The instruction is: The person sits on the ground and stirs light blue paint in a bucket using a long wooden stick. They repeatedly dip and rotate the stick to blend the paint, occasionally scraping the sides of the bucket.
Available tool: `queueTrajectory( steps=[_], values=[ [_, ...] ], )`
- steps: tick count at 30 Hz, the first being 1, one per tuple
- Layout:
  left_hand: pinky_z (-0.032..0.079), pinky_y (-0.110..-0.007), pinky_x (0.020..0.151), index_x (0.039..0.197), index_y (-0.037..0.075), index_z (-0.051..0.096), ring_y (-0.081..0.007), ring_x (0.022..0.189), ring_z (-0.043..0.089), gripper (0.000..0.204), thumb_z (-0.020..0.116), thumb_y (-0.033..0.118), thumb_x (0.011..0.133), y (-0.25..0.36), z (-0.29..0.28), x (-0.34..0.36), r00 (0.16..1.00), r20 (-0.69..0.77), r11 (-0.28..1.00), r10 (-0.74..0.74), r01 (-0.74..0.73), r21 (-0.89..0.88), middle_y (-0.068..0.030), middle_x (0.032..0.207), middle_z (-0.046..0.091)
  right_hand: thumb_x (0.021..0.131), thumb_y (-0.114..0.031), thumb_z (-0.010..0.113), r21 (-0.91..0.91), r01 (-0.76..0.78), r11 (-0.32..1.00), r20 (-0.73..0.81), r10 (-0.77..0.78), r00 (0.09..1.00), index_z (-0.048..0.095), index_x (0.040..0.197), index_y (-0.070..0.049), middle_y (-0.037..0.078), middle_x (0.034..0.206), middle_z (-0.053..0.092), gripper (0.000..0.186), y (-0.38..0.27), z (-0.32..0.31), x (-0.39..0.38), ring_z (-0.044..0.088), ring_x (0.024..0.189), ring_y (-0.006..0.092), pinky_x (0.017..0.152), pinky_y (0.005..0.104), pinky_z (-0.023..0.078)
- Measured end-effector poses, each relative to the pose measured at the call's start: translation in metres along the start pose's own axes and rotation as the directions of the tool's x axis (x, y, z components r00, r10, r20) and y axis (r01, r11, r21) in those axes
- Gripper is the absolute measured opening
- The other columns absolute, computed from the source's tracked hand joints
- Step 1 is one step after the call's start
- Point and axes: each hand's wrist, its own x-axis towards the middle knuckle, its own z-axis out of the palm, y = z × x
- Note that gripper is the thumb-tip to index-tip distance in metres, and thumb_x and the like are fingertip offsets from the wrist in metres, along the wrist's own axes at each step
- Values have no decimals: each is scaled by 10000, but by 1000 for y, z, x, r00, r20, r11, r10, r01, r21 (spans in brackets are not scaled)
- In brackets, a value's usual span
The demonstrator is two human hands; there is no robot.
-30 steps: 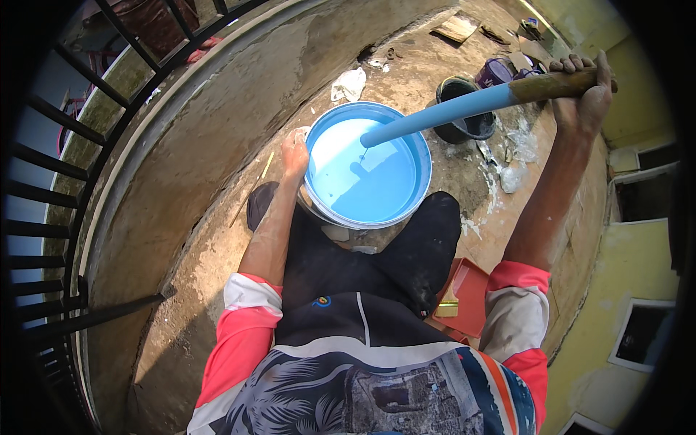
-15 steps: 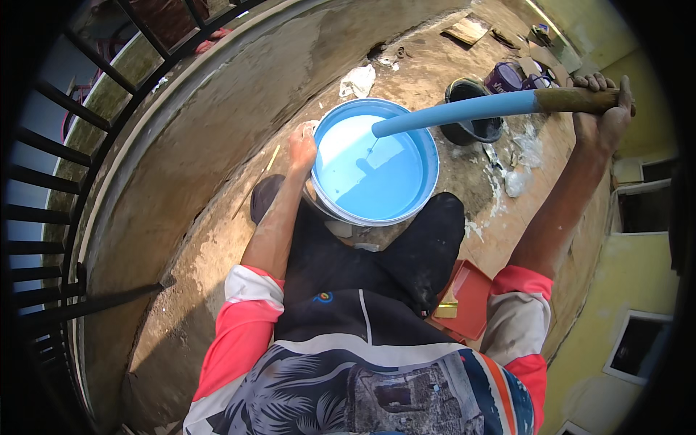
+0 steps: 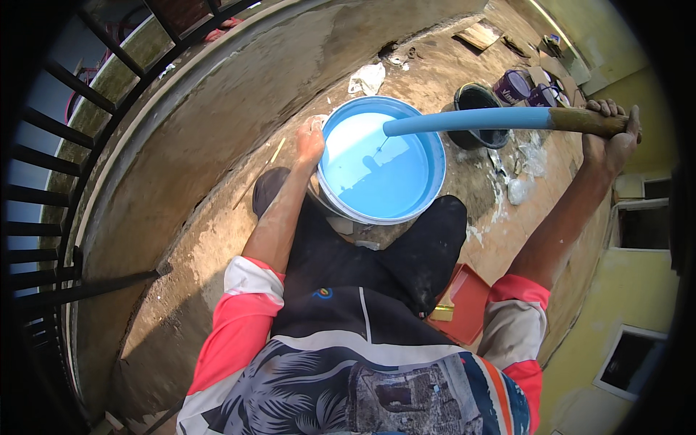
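Note:
Light blue paint (image 3: 384,181) fills much of a large white bucket (image 3: 328,190) in front of my knees. My left hand (image 3: 311,139) is closed on the bucket's left rim. Raised at the right, my right hand (image 3: 610,132) grips the bare brown end of a wooden stick (image 3: 562,119). The rest of the stick is coated in blue paint. Its coated end hangs over the bucket, above the paint, and a thin strand of paint runs down from the tip.
A black bucket (image 3: 464,137) stands right of the paint bucket, with purple cans (image 3: 511,87) behind it. Crumpled clear plastic (image 3: 519,191) lies on the floor. By my right thigh, a paintbrush (image 3: 442,312) rests in a red tray (image 3: 467,301). A low wall (image 3: 217,116) curves along the left.
The view has shifted slightly. The stick stays held over the bucket, and both hands keep their grips.

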Motion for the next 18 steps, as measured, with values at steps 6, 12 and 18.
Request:
queueTrajectory(
  steps=[6,12,18],
  values=[
    [505,-372,881,1116,0,700,-265,962,683,329,425,164,1039,10,0,-5,999,-30,999,-42,42,7,-172,1040,729,967,-266,620,42,-14,999,-7,14,1000,398,861,-43,86,764,392,332,-32,-46,15,420,714,214,740,387,399],
    [508,-389,889,1118,-6,698,-303,1000,692,325,431,160,1034,2,-1,-2,999,-32,1000,-8,9,23,-193,1055,729,962,-265,592,170,-14,985,-37,20,999,362,850,-68,78,783,366,323,-62,-105,19,413,704,207,728,382,390],
    [494,-403,924,1127,-11,694,-335,1033,679,338,430,176,1032,-11,1,2,999,-37,1000,-9,10,29,-209,1081,720,966,-288,584,214,-21,977,-85,41,996,365,846,-65,78,782,367,335,-65,-135,15,416,692,206,714,378,394]
  ],
)
